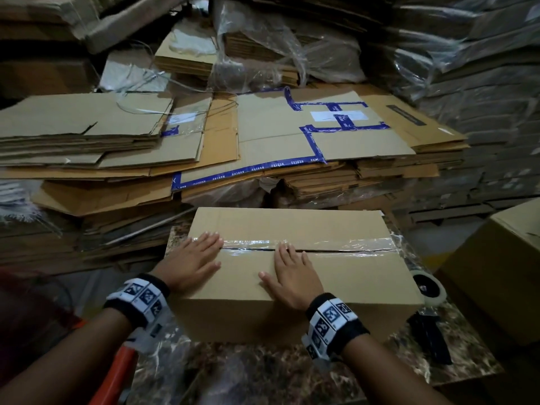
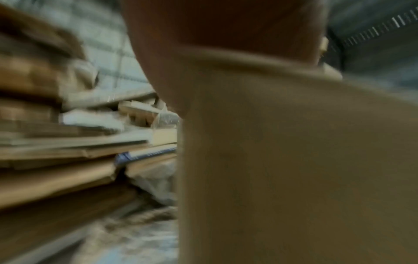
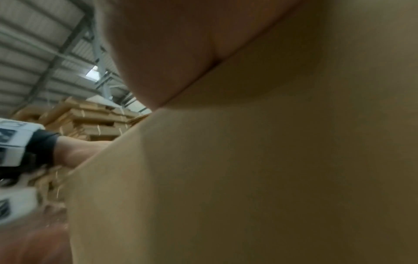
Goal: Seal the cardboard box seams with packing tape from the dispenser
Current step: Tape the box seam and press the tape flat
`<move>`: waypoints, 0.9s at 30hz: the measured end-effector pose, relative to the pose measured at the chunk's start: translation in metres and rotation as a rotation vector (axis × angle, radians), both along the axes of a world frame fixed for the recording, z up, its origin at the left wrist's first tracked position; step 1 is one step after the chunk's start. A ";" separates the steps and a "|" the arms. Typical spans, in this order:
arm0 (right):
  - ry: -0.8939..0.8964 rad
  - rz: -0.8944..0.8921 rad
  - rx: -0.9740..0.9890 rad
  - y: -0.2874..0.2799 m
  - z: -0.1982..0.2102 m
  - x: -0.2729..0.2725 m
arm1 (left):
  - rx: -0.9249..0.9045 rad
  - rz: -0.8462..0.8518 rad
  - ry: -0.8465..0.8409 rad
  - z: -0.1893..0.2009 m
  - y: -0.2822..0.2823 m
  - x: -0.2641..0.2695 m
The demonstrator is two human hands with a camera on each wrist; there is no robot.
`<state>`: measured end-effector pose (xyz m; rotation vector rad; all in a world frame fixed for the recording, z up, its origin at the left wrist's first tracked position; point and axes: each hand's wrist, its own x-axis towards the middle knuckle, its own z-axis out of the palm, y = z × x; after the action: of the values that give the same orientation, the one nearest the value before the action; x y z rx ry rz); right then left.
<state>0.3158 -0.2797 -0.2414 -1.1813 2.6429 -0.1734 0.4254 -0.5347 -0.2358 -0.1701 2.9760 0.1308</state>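
Note:
A closed cardboard box (image 1: pixel 344 276) stands on a marbled table top (image 1: pixel 263 372). Clear packing tape (image 1: pixel 336 244) runs along its top centre seam and hangs over the right edge. My left hand (image 1: pixel 194 258) lies flat on the left end of the lid, fingertips at the tape. My right hand (image 1: pixel 292 273) lies flat near the middle, fingers reaching the seam. The tape dispenser (image 1: pixel 429 290) lies on the table right of the box, untouched. The left wrist view shows the box wall (image 2: pixel 294 169) under my palm (image 2: pixel 214 53); the right wrist view shows the same box (image 3: pixel 271 169).
Stacks of flattened cartons (image 1: pixel 204 147), some with blue tape, rise just behind the box. Plastic-wrapped bundles (image 1: pixel 482 83) fill the back right. Another cardboard box (image 1: pixel 496 273) stands at the right. An orange object (image 1: pixel 114 378) sits at the table's left edge.

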 end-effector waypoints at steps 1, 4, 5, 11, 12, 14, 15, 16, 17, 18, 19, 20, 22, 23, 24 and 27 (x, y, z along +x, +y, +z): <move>0.007 0.035 -0.010 0.006 0.001 -0.003 | -0.006 -0.017 -0.001 0.001 -0.008 0.005; 0.025 0.121 -0.030 0.016 0.001 -0.014 | 0.087 0.036 0.054 -0.005 -0.010 0.020; 0.021 0.146 -0.035 0.018 0.001 -0.017 | 0.138 0.073 0.086 -0.008 -0.005 0.024; 0.048 0.180 -0.007 0.025 0.002 -0.049 | 0.166 0.288 0.144 -0.017 0.053 0.059; 0.061 0.137 0.008 0.024 0.003 -0.053 | 0.141 0.302 0.138 -0.016 0.064 0.062; 0.066 0.034 0.035 0.015 0.004 -0.047 | 0.089 0.310 0.120 -0.012 0.077 0.067; 0.048 -0.014 0.047 0.007 0.003 -0.037 | 0.070 0.304 0.102 -0.010 0.077 0.066; 0.023 -0.042 0.049 -0.003 0.002 -0.024 | 0.055 0.287 0.076 -0.008 0.075 0.065; 0.005 -0.035 0.044 -0.014 0.001 -0.008 | 0.049 0.263 0.049 -0.007 0.071 0.063; -0.002 -0.001 0.034 -0.025 0.000 0.009 | 0.050 0.230 0.026 -0.005 0.067 0.062; 0.000 0.053 0.021 -0.035 -0.001 0.025 | 0.056 0.194 0.013 -0.003 0.063 0.061; 0.002 0.112 0.007 -0.042 -0.001 0.038 | 0.072 0.166 0.002 -0.001 0.057 0.060; 0.010 0.174 -0.014 -0.048 -0.001 0.048 | 0.151 0.157 0.019 0.000 0.039 0.057; 0.015 0.182 -0.037 -0.047 -0.001 0.048 | 0.186 0.174 0.055 0.001 0.027 0.052; 0.023 0.191 -0.058 -0.046 -0.002 0.045 | 0.204 0.207 0.090 0.001 0.014 0.045; 0.032 0.219 -0.099 -0.040 -0.003 0.041 | 0.225 0.307 0.143 -0.002 -0.021 0.022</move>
<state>0.3569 -0.3196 -0.2448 -1.5061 2.5336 -0.2490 0.4474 -0.5560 -0.2375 -0.6120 3.0226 0.5313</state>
